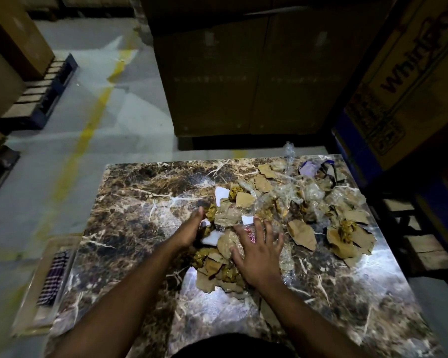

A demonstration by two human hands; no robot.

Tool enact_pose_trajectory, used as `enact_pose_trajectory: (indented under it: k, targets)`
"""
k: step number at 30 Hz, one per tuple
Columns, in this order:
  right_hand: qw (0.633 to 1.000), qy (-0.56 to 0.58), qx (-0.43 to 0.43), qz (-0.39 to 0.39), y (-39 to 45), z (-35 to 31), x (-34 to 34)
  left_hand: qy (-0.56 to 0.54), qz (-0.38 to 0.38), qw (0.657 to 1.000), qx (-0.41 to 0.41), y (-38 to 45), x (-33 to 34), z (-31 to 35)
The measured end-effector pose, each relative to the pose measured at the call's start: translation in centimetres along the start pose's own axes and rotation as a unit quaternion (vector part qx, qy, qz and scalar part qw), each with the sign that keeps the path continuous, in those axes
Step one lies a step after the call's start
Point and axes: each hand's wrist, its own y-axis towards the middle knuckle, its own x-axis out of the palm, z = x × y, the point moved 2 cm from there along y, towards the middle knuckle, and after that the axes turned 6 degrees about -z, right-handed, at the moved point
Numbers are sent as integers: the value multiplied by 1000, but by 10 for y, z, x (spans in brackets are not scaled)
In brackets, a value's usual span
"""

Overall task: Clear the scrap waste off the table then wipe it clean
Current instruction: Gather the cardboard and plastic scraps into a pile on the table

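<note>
Marbled and glossy, the desk (130, 202) carries a heap of scraps (225, 264) between both hands. Right hand (259, 254) lies spread flat on the heap; left hand (189, 228) presses its edge, fingers straight, gripping nothing. Light plastic wrap (290, 192) and far cardboard pieces (347, 241) could slide off during raking.

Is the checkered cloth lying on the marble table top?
No, the checkered cloth lies on a lower surface left of the marble table, beyond its edge.
</note>
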Motion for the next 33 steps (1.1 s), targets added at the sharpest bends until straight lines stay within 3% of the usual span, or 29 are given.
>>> enact_pose_trajectory:
  k: [3,6,8,10,12,14,20,25,27,29,33]
  targets:
    - [1000,11,1,9,1,-1,-1,152,101,982,50,-6,-8,-2]
    - [999,38,-1,20,1,-3,-1,369,200,900,122,-26,9,-1]
    - [997,68,3,33,1,-3,-3,461,161,843,226,-43,44,-1]
    - [994,103,10,31,2,-1,-5,492,55,819,288,-49,81,-4]
    - [983,182,10,34,4,4,-7,469,-6,841,271,-39,102,-10]
    - [955,291,-15,54,4,11,-10,456,-8,864,214,-30,111,-10]
    - [909,393,-101,95,-7,41,-33,585,11,796,154,-18,113,-1]
    - [878,452,-52,147,-12,88,-53,614,31,776,139,-11,114,-12]
    - [884,426,-26,193,-11,118,-64,613,46,774,154,-7,113,-17]
    - [912,349,1,216,-4,156,-70,612,58,773,158,-4,116,-19]
    - [963,172,157,135,17,237,-56,608,71,774,162,-5,121,-21]
